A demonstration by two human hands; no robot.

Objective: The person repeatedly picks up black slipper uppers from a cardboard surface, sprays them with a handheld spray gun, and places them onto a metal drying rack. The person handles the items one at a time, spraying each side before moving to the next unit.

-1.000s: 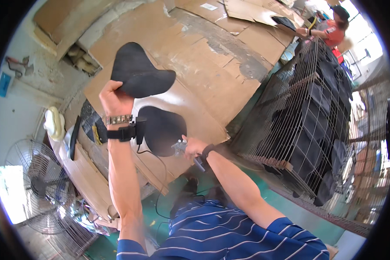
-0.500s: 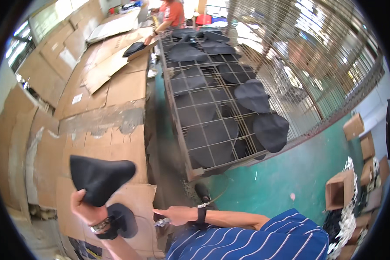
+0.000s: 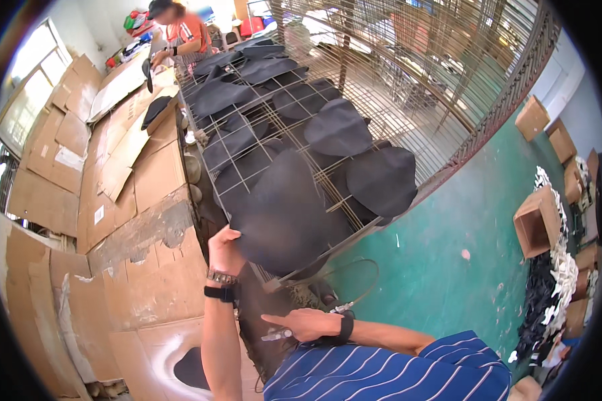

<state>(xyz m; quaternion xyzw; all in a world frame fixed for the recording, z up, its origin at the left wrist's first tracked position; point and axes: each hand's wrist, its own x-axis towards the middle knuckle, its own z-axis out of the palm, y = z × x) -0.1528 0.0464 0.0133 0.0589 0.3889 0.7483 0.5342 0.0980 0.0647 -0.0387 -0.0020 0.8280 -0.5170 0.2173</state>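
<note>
My left hand (image 3: 225, 251) pinches the near left edge of a thin, flat black piece with a rounded outline (image 3: 281, 214), perhaps leather or rubber. The piece lies over the near end of a wire rack (image 3: 274, 284), covering part of the grid. Low in front of my body, my right hand (image 3: 311, 325) is closed around a small metal spray gun (image 3: 277, 335), its index finger stretched out. Another black piece (image 3: 192, 367) rests on the cardboard-covered table beside my left forearm, partly hidden by it, with a whitish ring around it.
Several similar black pieces (image 3: 381, 180) lie spread on the rack. Cardboard (image 3: 157, 264) covers the table at left. At the far end a person in an orange shirt (image 3: 187, 33) handles a black piece. A thin hose (image 3: 374, 267) loops over the green floor; an open carton (image 3: 538, 224) stands right.
My left hand has swung from above the table rightward to the rack, laying the black piece over it. My right hand stays low with the spray gun. The view has shifted rightward.
</note>
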